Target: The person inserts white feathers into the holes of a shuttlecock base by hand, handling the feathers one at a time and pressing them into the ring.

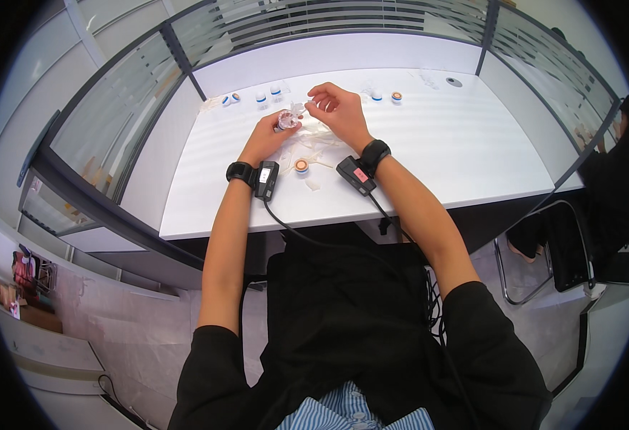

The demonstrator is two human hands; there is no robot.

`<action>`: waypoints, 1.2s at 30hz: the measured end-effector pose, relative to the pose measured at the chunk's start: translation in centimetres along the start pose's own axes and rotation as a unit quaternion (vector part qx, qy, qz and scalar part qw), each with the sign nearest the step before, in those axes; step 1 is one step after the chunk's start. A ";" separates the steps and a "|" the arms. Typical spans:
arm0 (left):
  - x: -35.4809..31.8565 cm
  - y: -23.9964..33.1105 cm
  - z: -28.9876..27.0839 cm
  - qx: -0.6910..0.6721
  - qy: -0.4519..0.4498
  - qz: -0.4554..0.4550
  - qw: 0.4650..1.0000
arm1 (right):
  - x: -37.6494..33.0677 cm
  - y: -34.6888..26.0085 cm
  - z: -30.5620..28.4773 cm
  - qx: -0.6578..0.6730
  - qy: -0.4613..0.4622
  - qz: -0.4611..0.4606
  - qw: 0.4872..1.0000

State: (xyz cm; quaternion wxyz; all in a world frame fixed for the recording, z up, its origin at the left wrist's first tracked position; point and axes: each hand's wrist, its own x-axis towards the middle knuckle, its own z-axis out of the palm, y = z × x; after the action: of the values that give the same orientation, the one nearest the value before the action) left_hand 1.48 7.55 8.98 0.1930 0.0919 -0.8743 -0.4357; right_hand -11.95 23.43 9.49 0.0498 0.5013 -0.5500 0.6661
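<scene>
My left hand point(263, 137) is wrapped round a small clear container point(286, 122), tilted over the white desk. Crinkled clear plastic film point(297, 108) stands up from its top. Thumb and fingers of my right hand point(341, 115) are pinched together at the film's right side, with the contact partly hidden. Between my wrists and nearer to me, a blue-rimmed white cap point(301, 165) with an orange centre lies on the desk. Loose strips of pale film point(314, 137) are scattered beneath my hands.
Small white-and-blue bottles point(261, 101) stand behind my left hand, with caps point(235, 97) farther left. Another white-and-blue piece point(377, 95) and an orange-centred cap point(397, 97) lie at the right. Partition panels point(343, 54) edge the desk; a person in black sits at far right.
</scene>
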 end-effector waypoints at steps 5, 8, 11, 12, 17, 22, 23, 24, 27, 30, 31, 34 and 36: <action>0.1 -0.1 0.1 0.014 -0.002 -0.001 1.000 | 0.0 0.1 0.0 -0.002 -0.003 -0.016 1.000; 0.1 -0.2 0.0 0.001 -0.005 0.009 1.000 | 0.0 -0.1 0.0 -0.007 -0.009 -0.001 1.000; 0.1 -0.1 -0.1 0.016 -0.009 0.001 1.000 | 0.0 -0.2 -0.1 -0.019 -0.015 -0.005 1.000; 0.0 -0.3 -0.2 0.011 -0.008 0.004 1.000 | 0.0 -0.2 -0.1 -0.018 -0.015 -0.006 1.000; 0.1 0.1 0.0 0.027 -0.005 0.004 1.000 | -0.1 -0.1 -0.3 -0.029 -0.018 -0.021 0.999; -0.1 0.0 -0.2 0.013 -0.005 0.011 1.000 | 0.0 -0.1 0.0 -0.027 -0.017 -0.025 0.999; -0.2 0.1 -0.2 0.012 -0.005 0.011 1.000 | 0.0 -0.1 -0.1 -0.031 -0.016 -0.027 0.999; -0.1 0.3 -0.1 0.014 -0.005 0.007 1.000 | 0.0 0.0 -0.1 -0.032 -0.016 -0.027 0.999; 0.0 0.5 0.1 0.024 -0.003 0.004 1.000 | 0.0 0.1 -0.3 -0.029 -0.021 -0.017 0.999; 0.0 0.2 -0.1 0.021 0.001 0.006 1.000 | 0.1 0.1 -0.3 -0.018 -0.029 -0.010 0.999; 0.1 0.0 -0.2 0.009 0.003 0.007 1.000 | 0.3 0.0 -0.3 -0.017 -0.037 -0.009 0.999; 0.2 -0.4 -0.1 0.009 0.004 0.015 1.000 | 0.4 0.0 -0.5 -0.017 -0.043 -0.013 0.999; 0.2 -0.7 -0.1 0.013 0.007 0.022 1.000 | 0.3 -0.1 -0.5 -0.017 -0.043 -0.020 0.999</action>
State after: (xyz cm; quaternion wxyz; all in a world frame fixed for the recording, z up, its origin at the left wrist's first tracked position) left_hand 1.36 6.96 8.52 0.2072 0.0783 -0.8805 -0.4191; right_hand -12.35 23.67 9.81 0.0484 0.5395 -0.5528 0.6332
